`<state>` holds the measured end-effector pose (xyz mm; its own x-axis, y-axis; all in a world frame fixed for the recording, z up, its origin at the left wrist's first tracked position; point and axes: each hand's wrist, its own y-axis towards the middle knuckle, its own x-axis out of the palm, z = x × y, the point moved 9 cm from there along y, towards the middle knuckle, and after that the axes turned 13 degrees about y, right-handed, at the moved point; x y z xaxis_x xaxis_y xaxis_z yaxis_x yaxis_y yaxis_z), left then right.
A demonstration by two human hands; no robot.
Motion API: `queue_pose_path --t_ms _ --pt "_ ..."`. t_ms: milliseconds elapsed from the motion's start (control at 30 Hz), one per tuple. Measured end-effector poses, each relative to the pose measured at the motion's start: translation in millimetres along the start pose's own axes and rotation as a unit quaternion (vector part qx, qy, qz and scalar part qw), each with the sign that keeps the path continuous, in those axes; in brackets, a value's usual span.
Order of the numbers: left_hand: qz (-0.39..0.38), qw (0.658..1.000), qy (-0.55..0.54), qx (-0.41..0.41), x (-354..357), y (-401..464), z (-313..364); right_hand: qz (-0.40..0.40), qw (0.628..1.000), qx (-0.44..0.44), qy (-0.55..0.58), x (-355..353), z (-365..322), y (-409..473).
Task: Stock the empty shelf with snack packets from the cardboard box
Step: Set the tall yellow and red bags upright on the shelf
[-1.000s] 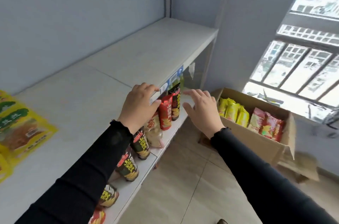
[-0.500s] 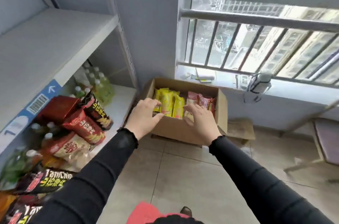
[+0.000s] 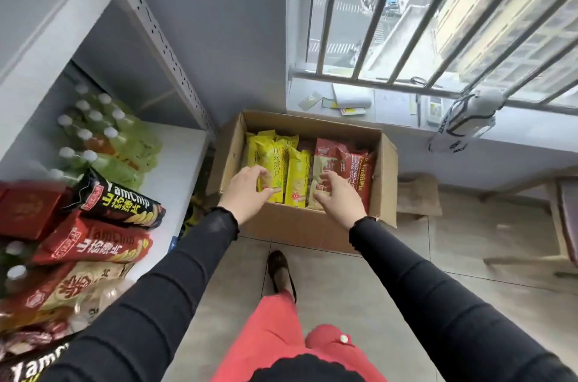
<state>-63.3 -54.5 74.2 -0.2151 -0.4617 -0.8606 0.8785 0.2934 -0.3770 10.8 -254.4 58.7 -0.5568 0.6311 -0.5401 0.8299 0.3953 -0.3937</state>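
Note:
An open cardboard box (image 3: pixel 291 230) stands on the floor against the wall under the window. Yellow snack packets (image 3: pixel 272 154) stand upright in its left half, red ones (image 3: pixel 355 162) in its right half. My left hand (image 3: pixel 245 194) reaches over the box's front edge with loosely curved fingers at the yellow packets and grips nothing I can see. Over the seam between yellow and red packets, my right hand (image 3: pixel 339 198) is spread and holds nothing. The white top shelf board (image 3: pixel 47 25) runs along the upper left; only its edge shows.
The lower shelf (image 3: pixel 178 162) at left holds green bottles (image 3: pixel 103 134) and piled black, red and beige YamChip bags (image 3: pixel 115 203). A barred window (image 3: pixel 422 25) with a cluttered sill rises behind the box. My foot (image 3: pixel 280 269) is on the tiled floor just before it.
I have turned from the shelf edge toward the box. Both hands moved from the shelf front down and right into the box's opening, over the packets.

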Motion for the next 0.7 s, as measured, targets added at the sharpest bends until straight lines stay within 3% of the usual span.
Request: queue_pose_path --t_ms 233,467,700 --pt "-0.063 0.996 -0.029 -0.054 38 97 -43 -0.027 0.981 0.157 0.113 51 52 93" --pt "-0.1 0.982 -0.083 -0.135 98 164 -81 -0.073 0.941 0.296 0.149 105 122 154" --pt "-0.104 0.968 -0.112 -0.2 146 211 -98 -0.104 0.906 0.357 0.203 159 182 178"
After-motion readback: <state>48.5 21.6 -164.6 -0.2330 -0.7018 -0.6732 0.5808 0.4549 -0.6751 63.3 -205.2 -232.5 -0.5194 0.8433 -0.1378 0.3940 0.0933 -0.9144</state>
